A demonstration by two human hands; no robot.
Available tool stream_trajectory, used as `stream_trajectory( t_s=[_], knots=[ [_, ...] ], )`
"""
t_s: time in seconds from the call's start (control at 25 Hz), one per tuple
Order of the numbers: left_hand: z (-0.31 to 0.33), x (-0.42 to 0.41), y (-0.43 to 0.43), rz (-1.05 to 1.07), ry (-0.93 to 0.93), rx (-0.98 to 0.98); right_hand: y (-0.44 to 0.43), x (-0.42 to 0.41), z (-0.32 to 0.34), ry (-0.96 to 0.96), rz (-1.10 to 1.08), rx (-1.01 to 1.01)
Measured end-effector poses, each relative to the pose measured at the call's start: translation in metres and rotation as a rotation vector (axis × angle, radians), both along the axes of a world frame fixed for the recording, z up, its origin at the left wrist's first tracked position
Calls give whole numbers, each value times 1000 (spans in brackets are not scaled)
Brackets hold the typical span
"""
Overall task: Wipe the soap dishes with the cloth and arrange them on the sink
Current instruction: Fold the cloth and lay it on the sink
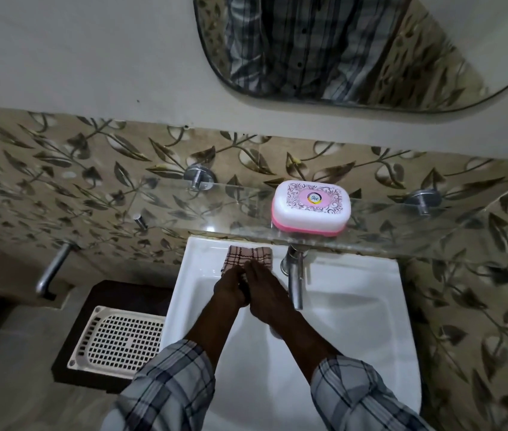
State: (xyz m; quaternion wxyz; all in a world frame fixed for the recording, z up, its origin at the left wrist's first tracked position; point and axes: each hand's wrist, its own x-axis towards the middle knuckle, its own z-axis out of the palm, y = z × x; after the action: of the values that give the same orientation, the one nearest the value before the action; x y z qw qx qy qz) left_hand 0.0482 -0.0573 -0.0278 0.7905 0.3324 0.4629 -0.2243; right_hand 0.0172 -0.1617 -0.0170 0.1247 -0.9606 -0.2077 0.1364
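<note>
A pink and white soap dish [311, 211] with a closed lid stands on the glass shelf [184, 213] above the sink. A checked cloth [248, 255] lies on the back ledge of the white sink [355, 321], left of the tap. Both my hands meet at the cloth's near edge. My left hand [230, 289] has curled fingers that seem to grip the cloth's edge. My right hand [266, 293] lies over it with fingers stretched toward the cloth. How the fingertips hold the cloth is partly hidden.
A chrome tap [294, 275] rises at the back middle of the sink, right beside my right hand. A white perforated tray [119, 340] lies on a dark stand left of the sink. A mirror [355, 48] hangs above.
</note>
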Motion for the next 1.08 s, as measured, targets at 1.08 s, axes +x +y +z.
stream_trajectory(
  t_s=[1.08],
  knots=[
    [79, -93, 64, -261, -538, 527, -52, -50, 84, 543, -886, 1309]
  ],
)
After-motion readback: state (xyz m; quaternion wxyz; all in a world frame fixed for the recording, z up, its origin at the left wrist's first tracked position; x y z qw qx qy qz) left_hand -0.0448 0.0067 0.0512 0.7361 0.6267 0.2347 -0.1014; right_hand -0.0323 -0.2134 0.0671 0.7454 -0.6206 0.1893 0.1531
